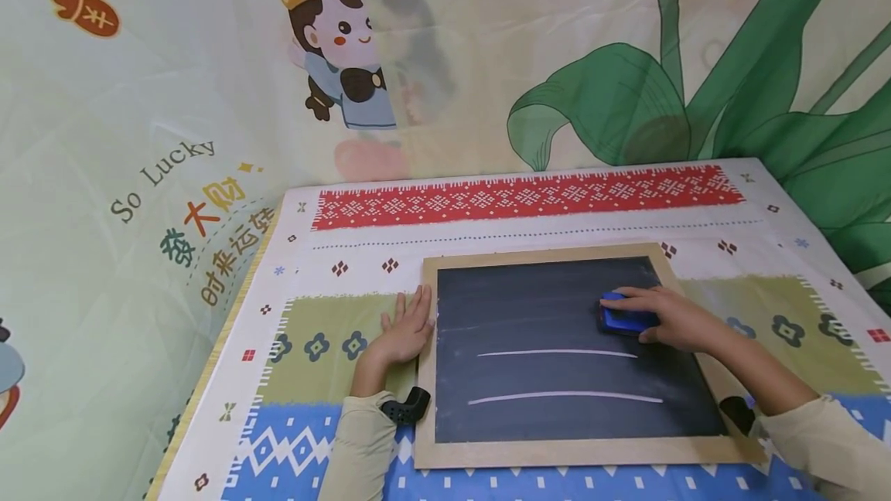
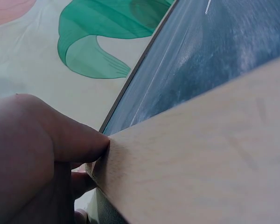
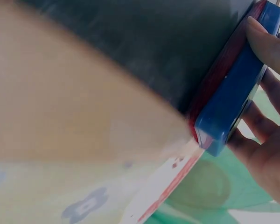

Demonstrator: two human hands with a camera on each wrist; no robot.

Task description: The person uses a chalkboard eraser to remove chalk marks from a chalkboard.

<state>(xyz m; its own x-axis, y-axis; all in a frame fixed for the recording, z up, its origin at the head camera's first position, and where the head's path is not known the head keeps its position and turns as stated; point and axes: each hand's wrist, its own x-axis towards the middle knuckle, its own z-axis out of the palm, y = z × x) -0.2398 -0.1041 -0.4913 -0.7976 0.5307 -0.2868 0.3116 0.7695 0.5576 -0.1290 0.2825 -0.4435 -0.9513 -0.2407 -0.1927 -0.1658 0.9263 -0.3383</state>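
A chalkboard (image 1: 543, 377) in a light wooden frame lies on the patterned tablecloth, with two pale, slightly curved chalk lines across its lower half. My right hand (image 1: 678, 321) grips a blue board eraser (image 1: 626, 319) against the upper right part of the black surface. In the right wrist view, thumb and fingers hold the sides of the eraser (image 3: 238, 84), and its dark red felt faces the board. At the frame's left edge rests my left hand (image 1: 405, 331), its fingers fairly straight. The left wrist view shows fingertips touching the edge of the wooden frame (image 2: 186, 149).
The tablecloth (image 1: 348, 250) has red, white, green and blue bands. Behind the table hangs a printed cloth (image 1: 459, 45) with a cartoon figure, lettering and large green leaves. Dark bands (image 1: 407, 407) sit at both wrists.
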